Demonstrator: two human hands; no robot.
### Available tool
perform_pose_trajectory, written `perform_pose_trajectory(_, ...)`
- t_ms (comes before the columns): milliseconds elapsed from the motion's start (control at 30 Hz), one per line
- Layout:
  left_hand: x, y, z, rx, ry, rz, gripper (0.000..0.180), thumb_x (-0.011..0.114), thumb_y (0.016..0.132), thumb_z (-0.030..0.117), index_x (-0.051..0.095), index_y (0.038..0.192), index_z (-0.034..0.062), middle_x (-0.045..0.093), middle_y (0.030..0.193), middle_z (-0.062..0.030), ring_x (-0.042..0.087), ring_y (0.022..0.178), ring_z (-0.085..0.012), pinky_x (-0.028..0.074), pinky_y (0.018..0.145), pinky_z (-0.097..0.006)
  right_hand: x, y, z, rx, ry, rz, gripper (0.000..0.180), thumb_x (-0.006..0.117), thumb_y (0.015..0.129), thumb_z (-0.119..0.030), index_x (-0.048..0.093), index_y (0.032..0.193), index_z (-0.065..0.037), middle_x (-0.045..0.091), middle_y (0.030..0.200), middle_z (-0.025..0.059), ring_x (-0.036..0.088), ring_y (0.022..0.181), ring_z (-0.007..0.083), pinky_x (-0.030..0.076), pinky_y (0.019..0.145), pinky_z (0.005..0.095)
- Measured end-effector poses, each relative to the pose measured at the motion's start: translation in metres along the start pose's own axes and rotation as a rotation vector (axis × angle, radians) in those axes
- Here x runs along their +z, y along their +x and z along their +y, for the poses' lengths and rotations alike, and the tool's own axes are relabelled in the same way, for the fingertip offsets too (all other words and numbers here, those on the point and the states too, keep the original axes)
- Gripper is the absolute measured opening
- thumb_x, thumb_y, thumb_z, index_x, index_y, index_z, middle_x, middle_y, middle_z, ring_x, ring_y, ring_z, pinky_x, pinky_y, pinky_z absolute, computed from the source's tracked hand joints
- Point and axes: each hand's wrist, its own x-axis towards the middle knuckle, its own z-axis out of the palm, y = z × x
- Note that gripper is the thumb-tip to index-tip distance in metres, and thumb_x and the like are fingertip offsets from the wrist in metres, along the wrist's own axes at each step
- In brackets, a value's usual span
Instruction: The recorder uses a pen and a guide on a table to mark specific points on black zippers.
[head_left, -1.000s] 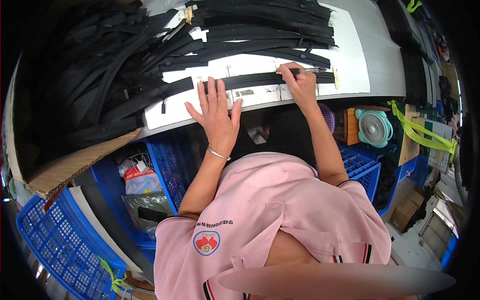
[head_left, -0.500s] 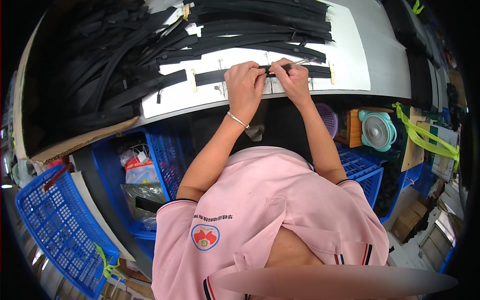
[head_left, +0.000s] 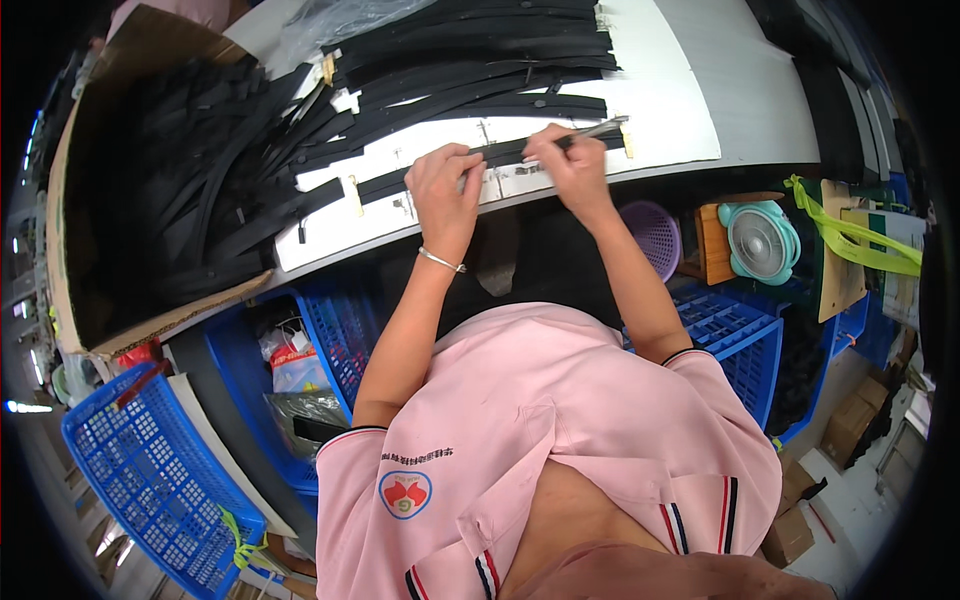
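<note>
- Black rubber strip lies along the near edge of the white worktable, and we see both hands on it.
- We note a cardboard box of black strips at the table's left end, with more strips fanned across the tabletop.
- Blue crates sit below the table.
- Left hand presses curled fingers onto the strip.
- Right hand is clenched around a slim metal tool whose tip rests on the strip.
</note>
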Motion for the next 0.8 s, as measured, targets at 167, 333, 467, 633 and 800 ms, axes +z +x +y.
perform_pose_trajectory(167, -0.002, 0.001, 0.002, -0.001, 0.040, -0.006, 0.010, 0.078, 0.083, 0.010, 0.074, 0.092, 0.0086, 0.071, 0.105, -0.0031, 0.062, 0.103, -0.0248, 0.041, 0.093, -0.039, -0.059, 0.011, 0.021, 0.164, -0.172, 0.199, 0.020, 0.066, 0.099, -0.014, 0.074, 0.089, 0.002, 0.072, 0.073, 0.0044, 0.064, 0.067, 0.0080, 0.049, 0.061, 0.0247)
perform_pose_trajectory(333, 0.012, 0.005, 0.020, 0.024, 0.046, -0.002, 0.013, 0.078, 0.082, 0.008, 0.074, 0.095, 0.0082, 0.071, 0.106, -0.0050, 0.062, 0.105, -0.0258, 0.044, 0.093, -0.040, -0.060, 0.012, 0.035, 0.068, -0.187, 0.149, 0.020, 0.068, 0.098, -0.017, 0.074, 0.090, 0.000, 0.072, 0.072, 0.0057, 0.065, 0.063, 0.0098, 0.048, 0.058, 0.0264)
perform_pose_trajectory(467, 0.043, 0.020, 0.055, 0.126, -0.062, -0.097, 0.014, 0.077, 0.084, 0.010, 0.077, 0.098, 0.0086, 0.072, 0.107, -0.0060, 0.064, 0.105, -0.0260, 0.045, 0.095, -0.038, -0.058, 0.014, 0.030, 0.101, -0.218, 0.154, 0.020, 0.069, 0.098, -0.018, 0.073, 0.088, -0.001, 0.070, 0.071, 0.0064, 0.064, 0.061, 0.0114, 0.048, 0.057, 0.0271)
perform_pose_trajectory(633, 0.078, 0.028, 0.061, 0.114, -0.049, -0.101, 0.013, 0.078, 0.082, 0.010, 0.077, 0.096, 0.0086, 0.072, 0.106, -0.0033, 0.063, 0.105, -0.0255, 0.043, 0.095, -0.038, -0.059, 0.014, 0.036, 0.093, -0.218, 0.132, 0.019, 0.070, 0.097, -0.018, 0.073, 0.087, -0.002, 0.067, 0.068, 0.0076, 0.062, 0.057, 0.0126, 0.046, 0.055, 0.0282)
perform_pose_trajectory(800, 0.083, 0.025, 0.058, 0.111, -0.028, -0.083, 0.012, 0.079, 0.081, 0.010, 0.078, 0.093, 0.0088, 0.071, 0.105, -0.0016, 0.062, 0.104, -0.0248, 0.042, 0.095, -0.038, -0.058, 0.013, 0.036, 0.017, -0.348, 0.133, 0.020, 0.071, 0.095, -0.021, 0.074, 0.087, -0.004, 0.066, 0.066, 0.0097, 0.062, 0.054, 0.0187, 0.046, 0.053, 0.0312)
